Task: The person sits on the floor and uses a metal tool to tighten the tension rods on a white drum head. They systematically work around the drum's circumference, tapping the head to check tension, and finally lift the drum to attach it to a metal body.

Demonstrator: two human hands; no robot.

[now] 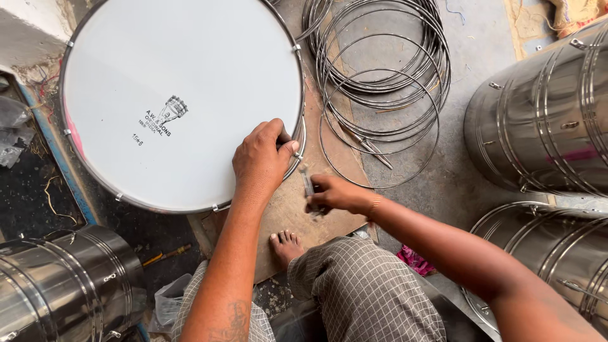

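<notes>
A large drum (158, 82) with a white head and a metal rim lies flat in front of me. My left hand (259, 161) rests on the head at its near right edge, fingers pressing on the rim by a lug. Just right of it, my right hand (335, 195) is closed around a thin metal tool (308, 183) that points up toward the rim. My bare foot (286, 244) sits on a brown board (297, 215) under the hands.
Several thin metal hoops (380, 69) lie coiled on the floor right of the drum. Shiny steel drum shells stand at the right (544, 107), lower right (557, 253) and lower left (63, 285). A blue-edged step (54, 152) runs along the left.
</notes>
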